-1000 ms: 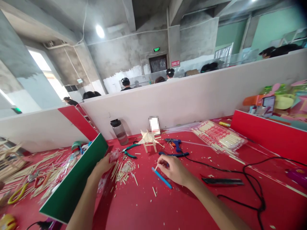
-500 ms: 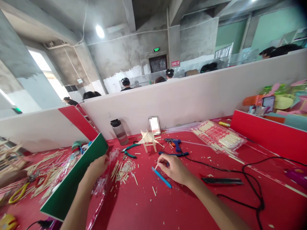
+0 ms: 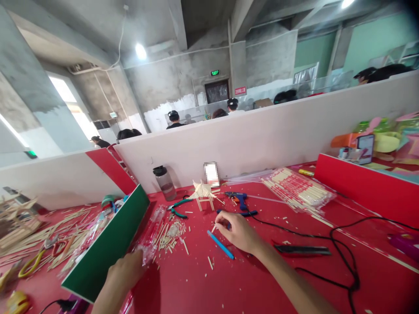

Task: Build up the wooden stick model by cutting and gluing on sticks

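Note:
My right hand (image 3: 238, 231) is closed in a pinch on a short thin wooden stick (image 3: 214, 227), just above the tip of a blue pen (image 3: 221, 245) lying on the red table. At the left, my left hand (image 3: 126, 270) is lowered beside crumpled clear plastic wrap (image 3: 149, 242), touching or nearly touching it. Its fingers bend downward and their tips are hidden. Beyond the hands stands a small model of wooden sticks (image 3: 203, 194) with a pointed roof and legs. Cut sticks and scraps (image 3: 172, 233) lie between the hands.
Green-handled pliers (image 3: 179, 208), a blue glue gun (image 3: 238, 199) and a water bottle (image 3: 164, 183) are at the back. A black utility knife (image 3: 303, 250) and cable (image 3: 340, 231) lie right. Packed sticks (image 3: 299, 187) sit back right. A green divider (image 3: 108, 244) edges the left.
My left hand has moved down and toward me along the plastic wrap. My right hand keeps its pinch on the stick in nearly the same place. The view has shifted slightly.

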Action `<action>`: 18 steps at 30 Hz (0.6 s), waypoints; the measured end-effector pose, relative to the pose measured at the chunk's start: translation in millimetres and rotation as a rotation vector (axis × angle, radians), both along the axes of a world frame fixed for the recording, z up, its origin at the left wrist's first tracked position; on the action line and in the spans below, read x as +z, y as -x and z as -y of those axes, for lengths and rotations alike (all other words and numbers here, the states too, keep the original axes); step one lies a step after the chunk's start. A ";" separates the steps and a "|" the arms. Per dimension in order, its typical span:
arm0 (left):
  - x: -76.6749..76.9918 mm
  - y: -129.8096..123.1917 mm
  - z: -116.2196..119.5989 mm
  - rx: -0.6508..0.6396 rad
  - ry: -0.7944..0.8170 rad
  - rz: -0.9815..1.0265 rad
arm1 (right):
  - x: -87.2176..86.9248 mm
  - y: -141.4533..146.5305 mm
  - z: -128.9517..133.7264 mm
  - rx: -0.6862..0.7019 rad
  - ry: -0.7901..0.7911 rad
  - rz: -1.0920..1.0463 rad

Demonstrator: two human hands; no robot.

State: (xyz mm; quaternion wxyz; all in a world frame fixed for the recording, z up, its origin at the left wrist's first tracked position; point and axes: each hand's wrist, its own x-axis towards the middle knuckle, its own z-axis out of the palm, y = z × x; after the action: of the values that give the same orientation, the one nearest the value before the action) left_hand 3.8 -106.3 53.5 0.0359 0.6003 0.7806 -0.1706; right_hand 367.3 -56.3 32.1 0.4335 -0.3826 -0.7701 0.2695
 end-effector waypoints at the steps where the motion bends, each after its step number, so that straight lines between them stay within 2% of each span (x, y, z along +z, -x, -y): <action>1: 0.7 -2.8 2.3 0.001 0.001 -0.022 | -0.2 -0.2 -0.3 -0.001 -0.001 -0.001; 3: -2.7 -7.9 7.9 0.003 0.002 -0.057 | -0.5 -0.6 -0.8 -0.004 -0.003 -0.003; 6: -16.0 -10.7 13.4 0.018 -0.007 -0.054 | -0.5 -0.8 -0.9 -0.006 -0.011 -0.007; 8: -23.3 -6.9 12.4 0.033 -0.013 -0.022 | -0.2 -0.7 -0.5 -0.007 -0.012 -0.007; 10: -23.7 1.3 7.0 0.022 -0.012 0.025 | 0.1 -0.5 -0.2 -0.005 -0.008 -0.004; 12: -15.2 12.1 -3.5 -0.016 -0.025 0.073 | 0.3 -0.4 -0.4 -0.006 -0.007 -0.002; 14: -0.4 22.6 -20.4 -0.061 -0.084 0.097 | 0.1 -0.3 -0.7 -0.005 -0.006 0.002; 18: 24.1 34.0 -71.6 -0.057 -0.167 0.093 | -0.2 -1.0 -1.0 -0.012 -0.005 0.005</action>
State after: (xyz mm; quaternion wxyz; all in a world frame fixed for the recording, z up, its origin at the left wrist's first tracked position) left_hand -30.2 -34.6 77.6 0.0172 0.6306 0.7720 -0.0780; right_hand 368.3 -55.3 32.0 0.4339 -0.3868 -0.7697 0.2641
